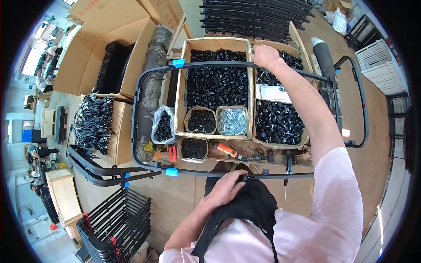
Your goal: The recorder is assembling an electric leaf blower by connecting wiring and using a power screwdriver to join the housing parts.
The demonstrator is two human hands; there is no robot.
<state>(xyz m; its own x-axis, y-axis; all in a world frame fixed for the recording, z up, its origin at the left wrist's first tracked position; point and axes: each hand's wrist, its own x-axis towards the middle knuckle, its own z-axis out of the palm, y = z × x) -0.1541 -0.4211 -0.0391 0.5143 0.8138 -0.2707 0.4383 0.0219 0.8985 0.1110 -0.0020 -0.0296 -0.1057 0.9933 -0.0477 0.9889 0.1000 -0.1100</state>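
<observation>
A rectangular black tubular frame [210,64] with rounded corners and blue tape patches lies across wooden parts boxes in front of me. Over its near bar, my left hand [226,189] has its fingers curled on a small round black part [242,178] at the bar. My right hand [265,57] is stretched out to the far bar, closed, its fingertips hidden. What it grips there does not show. Beneath the frame, a wooden box [179,96] holds many black plastic caps [217,83]. Black round-headed knobs [278,122] fill the box to its right.
Small cartons hold silver screws [232,122] and black fittings [201,121]. An orange-handled tool [226,150] and a black power driver [289,161] sit along the near edge. Stacked black frames [116,223] stand at lower left, bundled cables [93,122] at left. Black bars are piled beyond.
</observation>
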